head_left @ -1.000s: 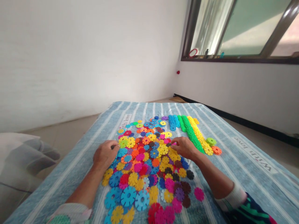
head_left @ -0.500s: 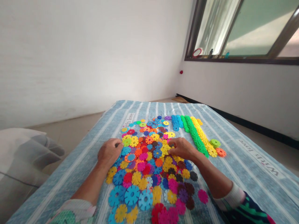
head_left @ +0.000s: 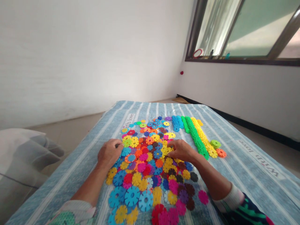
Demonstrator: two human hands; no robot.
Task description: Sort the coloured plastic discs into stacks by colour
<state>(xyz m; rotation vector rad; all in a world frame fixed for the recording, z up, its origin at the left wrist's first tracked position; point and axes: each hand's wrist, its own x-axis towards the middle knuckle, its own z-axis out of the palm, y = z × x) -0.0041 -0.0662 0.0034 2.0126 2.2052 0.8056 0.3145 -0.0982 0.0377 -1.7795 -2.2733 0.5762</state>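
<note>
I'd call this a home: a blue-and-white striped fabric cover [head_left: 197,215] lettered "With love" at six o'clock, sheer whitish drapery [head_left: 21,159] at eight, a brown-framed glass window [head_left: 248,31] at two.

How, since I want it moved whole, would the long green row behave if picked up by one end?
The long green row would probably bend or come apart, since it looks made of many overlapping discs; whether they're joined, I can't tell. It's likely light, as the discs look thin. Lying low on the cloth, it seems unlikely to tip.
</note>
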